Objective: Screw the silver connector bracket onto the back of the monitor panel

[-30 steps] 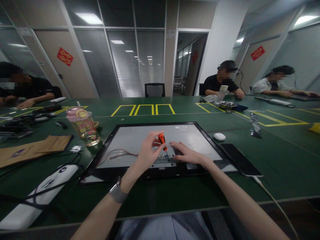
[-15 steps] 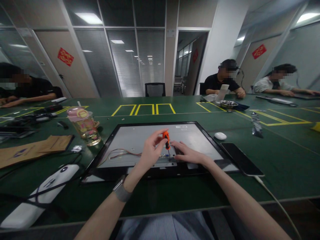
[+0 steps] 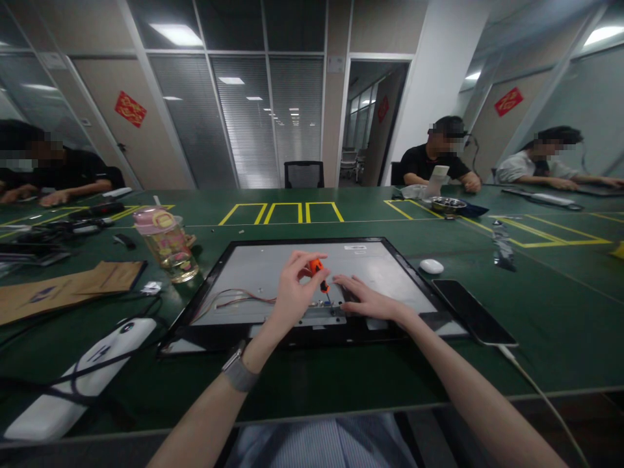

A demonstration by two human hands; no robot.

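The step looks like working a screw, the left hand (image 3: 294, 287) pinched around a tilted screwdriver (image 3: 316, 266) with its tip at a metal strip (image 3: 314, 320) on the panel (image 3: 385, 273) upon the bench (image 3: 380, 383), the right hand (image 3: 366, 299) spread nearby, and the next move calls for a steady, seated tip.

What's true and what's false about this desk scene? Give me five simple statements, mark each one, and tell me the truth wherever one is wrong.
1. The left hand holds an orange and black screwdriver. True.
2. The right hand is holding the phone. False: the phone lies on the table, apart from the right hand.
3. The screwdriver points down at the panel. True.
4. The pink-lidded bottle stands right of the panel. False: it stands on the left.
5. A cable is attached to the phone. True.
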